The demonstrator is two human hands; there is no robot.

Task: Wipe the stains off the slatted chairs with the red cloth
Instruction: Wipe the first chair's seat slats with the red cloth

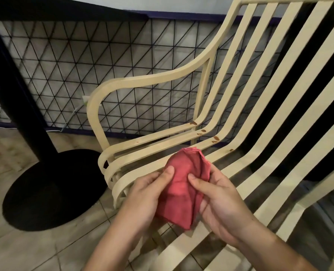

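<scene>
- both hands, left hand (142,194) and right hand (219,202), pinch the red cloth (181,190) at frame centre, seemingly bunching it into a pad.
- brown stains (217,138) sit just above on the chair (240,106) slats, unwiped.

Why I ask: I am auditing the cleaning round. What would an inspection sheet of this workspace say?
Surface: cream slatted chair; small brown stains near the seat bend.
Job's things: bunched red cloth, apart from the stains.
Clutter: nothing seen.
Grips: left hand and right hand both pinch the cloth, thumbs on top.
Cables: thin pale cord, apparently behind the mesh.
Surroundings: black wire-mesh fence, round black pedestal base, tiled floor.
</scene>
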